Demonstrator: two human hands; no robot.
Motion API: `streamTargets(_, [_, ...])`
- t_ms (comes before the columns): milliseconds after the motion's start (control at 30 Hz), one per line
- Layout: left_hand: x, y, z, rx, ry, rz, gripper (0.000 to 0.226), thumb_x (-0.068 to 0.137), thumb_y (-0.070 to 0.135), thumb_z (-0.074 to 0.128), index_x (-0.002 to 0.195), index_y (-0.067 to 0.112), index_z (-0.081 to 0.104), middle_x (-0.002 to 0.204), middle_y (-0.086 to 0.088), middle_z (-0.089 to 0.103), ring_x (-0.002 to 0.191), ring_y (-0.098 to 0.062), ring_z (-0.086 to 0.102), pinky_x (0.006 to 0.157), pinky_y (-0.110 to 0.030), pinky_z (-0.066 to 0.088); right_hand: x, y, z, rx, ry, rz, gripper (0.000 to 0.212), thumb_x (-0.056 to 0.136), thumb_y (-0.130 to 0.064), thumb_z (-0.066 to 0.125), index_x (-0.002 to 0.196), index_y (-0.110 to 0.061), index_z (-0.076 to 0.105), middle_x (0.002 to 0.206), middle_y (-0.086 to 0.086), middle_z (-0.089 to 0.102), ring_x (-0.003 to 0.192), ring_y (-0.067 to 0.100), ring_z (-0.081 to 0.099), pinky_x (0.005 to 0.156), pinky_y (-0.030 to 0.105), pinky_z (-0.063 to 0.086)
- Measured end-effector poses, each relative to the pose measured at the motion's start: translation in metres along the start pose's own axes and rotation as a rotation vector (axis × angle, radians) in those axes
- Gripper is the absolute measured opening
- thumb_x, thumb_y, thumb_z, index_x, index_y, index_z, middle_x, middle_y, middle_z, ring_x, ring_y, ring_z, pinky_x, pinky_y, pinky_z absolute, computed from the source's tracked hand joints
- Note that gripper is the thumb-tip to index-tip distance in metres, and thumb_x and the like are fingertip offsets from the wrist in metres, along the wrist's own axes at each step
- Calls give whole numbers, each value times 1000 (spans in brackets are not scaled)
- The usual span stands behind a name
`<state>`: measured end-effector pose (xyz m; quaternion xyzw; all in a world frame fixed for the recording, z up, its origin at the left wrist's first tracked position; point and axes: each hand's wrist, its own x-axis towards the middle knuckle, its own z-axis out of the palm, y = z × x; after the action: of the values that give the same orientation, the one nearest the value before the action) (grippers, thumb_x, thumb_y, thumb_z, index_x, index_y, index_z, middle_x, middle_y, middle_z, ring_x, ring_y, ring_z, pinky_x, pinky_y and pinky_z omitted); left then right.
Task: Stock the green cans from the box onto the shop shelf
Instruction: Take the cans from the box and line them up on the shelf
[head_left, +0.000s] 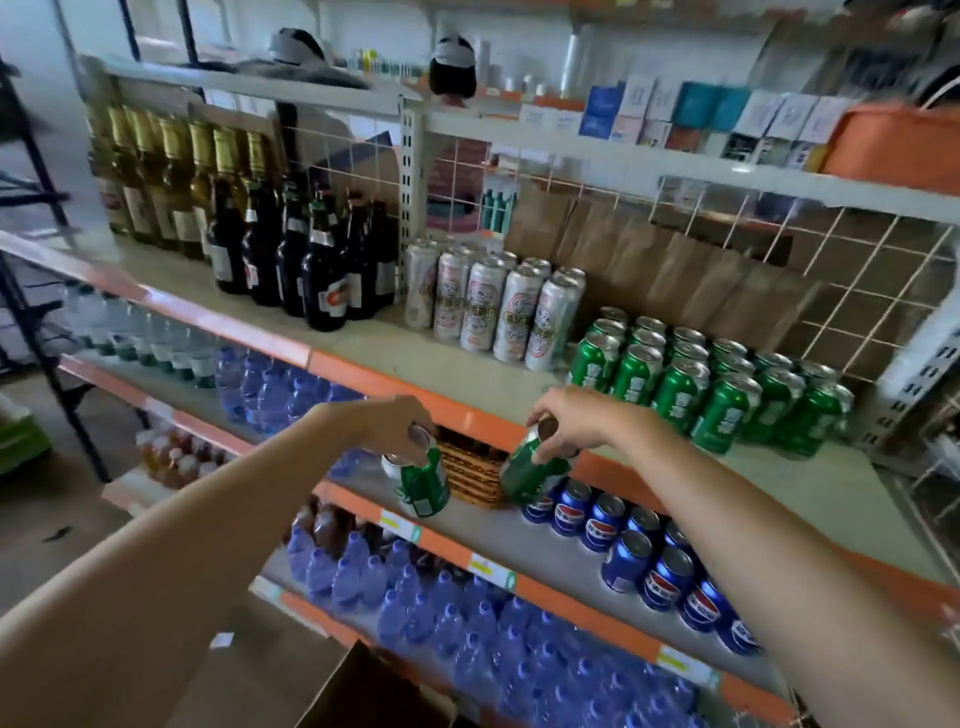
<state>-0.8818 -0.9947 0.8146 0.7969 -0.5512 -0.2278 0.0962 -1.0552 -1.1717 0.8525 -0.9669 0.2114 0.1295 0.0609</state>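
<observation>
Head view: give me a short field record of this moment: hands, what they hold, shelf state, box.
left hand: grips two green cans from above
right hand: grips one tilted green can by its top
carried cans: in the air, below the shelf edge
stocked cans: upright in rows on the shelf, right of the white cans
box: only a cardboard flap shows, bottom edge
neighbours: blue cans on the shelf below

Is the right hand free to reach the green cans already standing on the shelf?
Probably yes for reach: the right hand hovers just in front of the stocked green cans with nothing between them. But its fingers are already closed around a green can, so it could not pick up another.
</observation>
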Motion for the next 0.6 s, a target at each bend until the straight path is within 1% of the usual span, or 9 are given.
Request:
streamTargets(33, [7,11,-7,8,6,20,13,78,18,64,90,15,62,87,-2,62,79,-21,58,72,-33,48,-7,11,-6,23,11,26,62,72,-39,77,127,-21,54,131,5,55,113,24,54,94,38,46])
streamTargets(67, [15,24,-14,12,8,49,22,80,17,65,101,15,63,96,-1,62,89,-21,59,77,-32,48,-15,21,-12,40,20,45,61,73,-38,77,127,-21,54,131,4,54,113,24,54,94,38,46])
streamTargets(167, [38,58,-31,44,19,115,41,82,19,67,121,15,59,109,5,54,104,-17,54,90,-30,46,-37,54,-28,81,42,97,60,74,-35,77,128,-18,55,129,3,56,111,22,55,92,36,47])
streamTargets(233, [53,79,-39,42,4,155,46,83,19,68,127,11,55,118,1,56,108,-18,54,93,-31,45,-51,76,-36,105,58,126,59,75,-33,76,128,-17,55,128,3,57,110,22,55,89,33,46])
streamTargets(300, [69,101,-44,46,-10,197,47,83,17,69,127,8,55,118,-5,57,104,-19,54,89,-31,46,-64,98,-41,114,72,158,57,77,-32,75,128,-16,55,127,2,57,108,21,55,85,31,45])
streamTargets(400, [95,133,-47,93,-4,269,43,82,17,70,123,7,58,112,-6,58,97,-16,53,75,-21,45,-78,132,-45,128,102,210,57,77,-32,75,127,-15,56,125,3,58,105,21,56,85,32,46])
streamTargets(500, [120,164,-49,135,-19,314,42,82,19,70,121,9,59,104,-1,59,89,-12,53,73,-20,44,-89,170,-46,149,104,253,58,77,-31,76,129,-17,55,127,1,57,108,21,56,88,34,46])
streamTargets(567, [135,183,-48,170,-19,351,37,82,18,69,117,7,61,93,4,56,80,-8,51,64,-11,40,-97,194,-46,152,97,273,60,77,-29,75,131,-17,53,128,1,56,110,21,55,91,34,46])
streamTargets(600, [143,192,-47,189,-16,371,35,82,17,69,114,6,61,92,2,56,79,-9,51,60,-7,38,-101,205,-45,155,95,282,61,78,-29,75,132,-16,52,129,1,56,110,20,55,90,33,46])
